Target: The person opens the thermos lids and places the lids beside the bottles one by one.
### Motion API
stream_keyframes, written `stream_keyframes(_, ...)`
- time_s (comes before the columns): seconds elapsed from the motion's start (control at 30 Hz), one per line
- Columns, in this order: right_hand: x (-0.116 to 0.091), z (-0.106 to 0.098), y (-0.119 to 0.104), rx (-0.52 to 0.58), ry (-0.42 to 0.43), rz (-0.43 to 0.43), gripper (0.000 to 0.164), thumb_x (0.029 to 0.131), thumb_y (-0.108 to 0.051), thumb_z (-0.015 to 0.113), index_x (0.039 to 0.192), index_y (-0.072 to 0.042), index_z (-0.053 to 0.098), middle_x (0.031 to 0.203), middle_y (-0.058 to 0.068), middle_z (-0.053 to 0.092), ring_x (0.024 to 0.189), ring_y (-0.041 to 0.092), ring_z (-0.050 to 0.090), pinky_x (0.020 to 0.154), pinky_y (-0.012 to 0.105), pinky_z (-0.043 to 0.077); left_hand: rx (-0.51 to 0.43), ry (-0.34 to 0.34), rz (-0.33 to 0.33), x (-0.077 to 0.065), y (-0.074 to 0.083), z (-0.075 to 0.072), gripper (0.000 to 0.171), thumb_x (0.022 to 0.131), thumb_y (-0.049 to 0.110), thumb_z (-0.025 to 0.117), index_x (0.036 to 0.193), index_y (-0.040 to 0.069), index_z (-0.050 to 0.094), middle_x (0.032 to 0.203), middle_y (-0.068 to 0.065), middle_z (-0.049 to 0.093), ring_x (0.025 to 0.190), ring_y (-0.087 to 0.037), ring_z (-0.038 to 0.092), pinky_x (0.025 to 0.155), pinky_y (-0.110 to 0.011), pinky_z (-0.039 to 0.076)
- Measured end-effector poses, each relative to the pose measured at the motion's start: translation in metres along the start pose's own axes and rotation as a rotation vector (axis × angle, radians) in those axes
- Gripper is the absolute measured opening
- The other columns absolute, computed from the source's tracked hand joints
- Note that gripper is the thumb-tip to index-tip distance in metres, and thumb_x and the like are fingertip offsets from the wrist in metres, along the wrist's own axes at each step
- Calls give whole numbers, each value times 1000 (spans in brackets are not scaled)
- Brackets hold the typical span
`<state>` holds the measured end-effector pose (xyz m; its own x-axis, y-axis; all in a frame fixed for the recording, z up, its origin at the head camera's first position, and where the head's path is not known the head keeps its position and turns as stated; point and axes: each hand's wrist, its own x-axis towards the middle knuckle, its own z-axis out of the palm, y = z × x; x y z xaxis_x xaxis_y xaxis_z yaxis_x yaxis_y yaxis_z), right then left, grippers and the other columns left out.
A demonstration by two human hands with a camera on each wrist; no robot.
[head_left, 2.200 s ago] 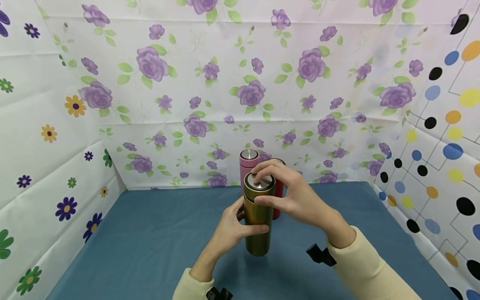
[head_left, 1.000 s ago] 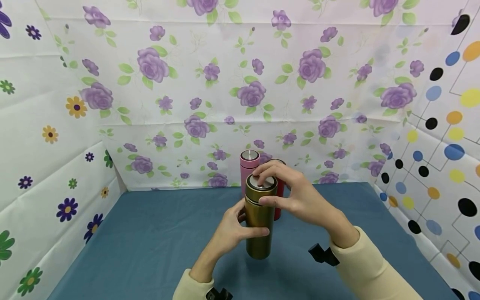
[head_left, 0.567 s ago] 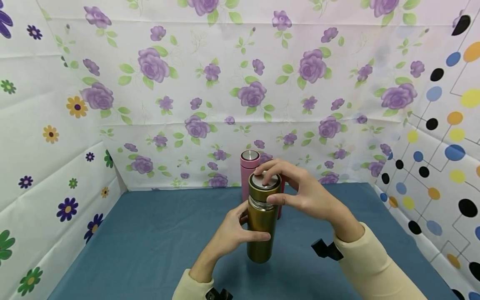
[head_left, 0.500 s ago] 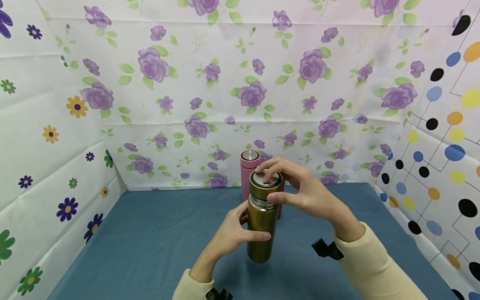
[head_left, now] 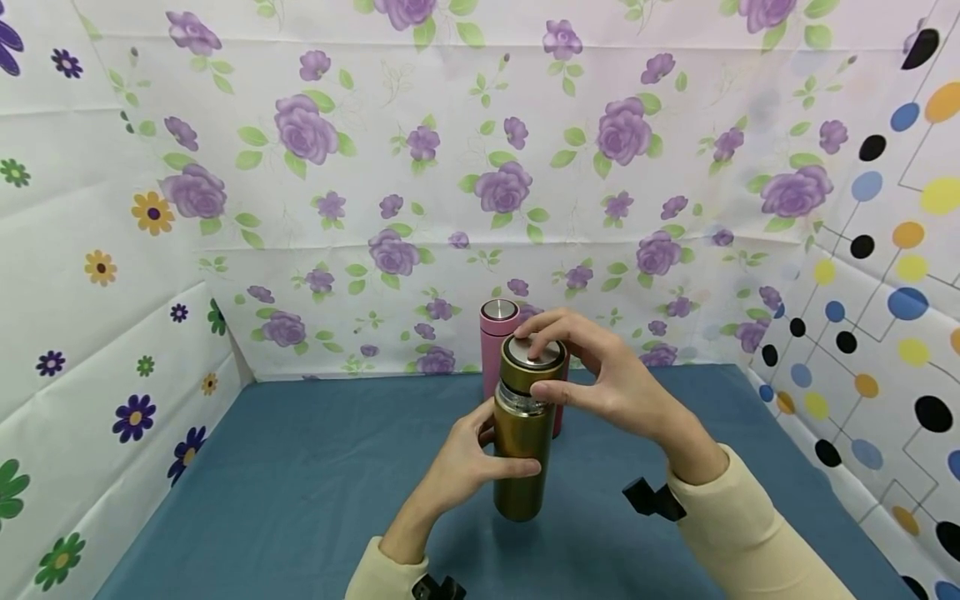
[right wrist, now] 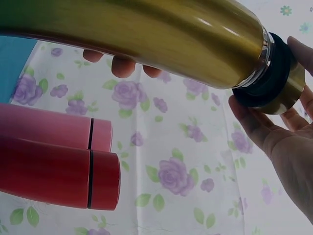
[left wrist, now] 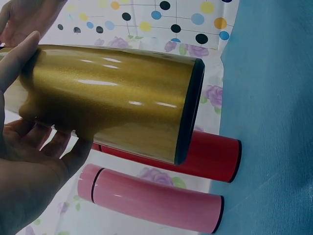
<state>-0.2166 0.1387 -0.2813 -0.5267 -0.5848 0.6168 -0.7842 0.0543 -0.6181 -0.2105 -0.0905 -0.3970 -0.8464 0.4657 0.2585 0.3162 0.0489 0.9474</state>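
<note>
A gold thermos flask (head_left: 521, 462) is held upright, its base raised off the table in the left wrist view. My left hand (head_left: 467, 460) grips the body, thumb across the front and fingers (left wrist: 36, 137) curled behind. My right hand (head_left: 600, 375) grips the gold lid (head_left: 533, 358) by its rim, fingertips over the silver top. Between lid and body a shiny neck (head_left: 521, 403) shows. From the right wrist view, the lid (right wrist: 288, 93) sits slightly tilted at the mouth, its dark inner ring exposed; whether any thread still engages I cannot tell.
Behind the gold flask stand a pink flask (head_left: 495, 350) and a red flask (head_left: 558, 417), the red one mostly hidden by the right hand. A blue cloth (head_left: 300, 483) covers the table. Patterned sheets (head_left: 450, 167) rise at the back and both sides.
The lid has risen from the gold flask's body, baring the neck, as my right hand moved up and slightly right. My left hand keeps its grip on the body.
</note>
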Motion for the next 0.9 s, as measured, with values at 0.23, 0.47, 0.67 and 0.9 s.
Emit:
stream_keyframes(0.23, 2, 0, 0, -6, 8, -13, 34, 92, 0, 79, 118, -16, 64, 140, 5, 58, 133, 27, 54, 105, 38, 52, -1, 8, -3, 1, 0, 0, 70, 88, 32, 87, 148, 33, 53, 140, 6, 60, 121, -20, 62, 107, -49, 47)
stream_keyframes(0.47, 1, 1, 2, -33, 31, -27, 33, 92, -2, 79, 118, -16, 64, 141, 5, 57, 131, 26, 54, 103, 35, 52, 7, 32, -4, 1, -1, 0, 70, 87, 32, 87, 148, 32, 53, 140, 7, 61, 121, -19, 62, 106, -48, 48)
stream_keyframes(0.67, 1, 1, 2, -27, 48, -27, 31, 93, -2, 78, 117, -15, 64, 142, 5, 56, 134, 27, 51, 108, 35, 49, 4, 63, 2, 0, 0, 0, 70, 88, 31, 87, 149, 29, 53, 139, 5, 62, 120, -20, 63, 106, -50, 48)
stream_keyframes(0.9, 1, 1, 2, -22, 58, -20, 28, 94, -4, 77, 116, -15, 64, 148, 4, 53, 139, 27, 48, 111, 36, 46, 0, 78, -4, 1, 0, -1, 71, 87, 30, 87, 149, 28, 53, 139, 5, 61, 121, -20, 62, 107, -50, 47)
